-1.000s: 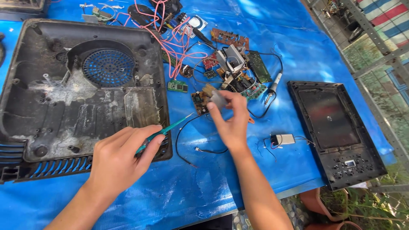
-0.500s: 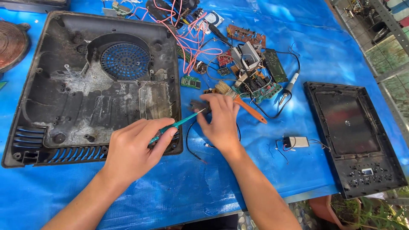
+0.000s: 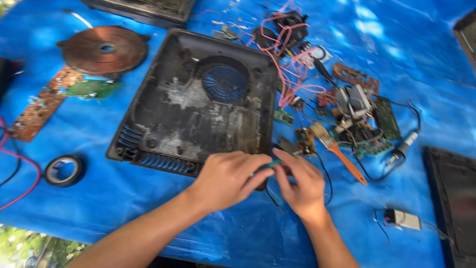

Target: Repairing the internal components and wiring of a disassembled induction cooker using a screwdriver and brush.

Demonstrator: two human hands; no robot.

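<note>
My left hand (image 3: 228, 178) grips a thin green-handled tool (image 3: 270, 163) at the front edge of a dirty black cooker casing (image 3: 198, 109) with a blue fan. The thumb and forefinger of my right hand (image 3: 301, 184) pinch the tool's other end, so both hands meet over the blue sheet (image 3: 248, 233). A small brown circuit board (image 3: 304, 141) lies just beyond my right hand, apart from it. The tool's tip is hidden by my fingers and the picture is blurred.
An orange-handled brush (image 3: 342, 155), loose boards, red wires (image 3: 290, 74) and a soldering iron (image 3: 404, 146) lie at the right. A black glass panel (image 3: 453, 198) is far right. A copper coil (image 3: 104, 49), circuit boards (image 3: 42, 106) and a tape roll (image 3: 63, 169) lie left.
My right hand has drawn back from the small circuit board and come onto the green tool. The two hands are now together. The view has swung left, showing the coil and tape.
</note>
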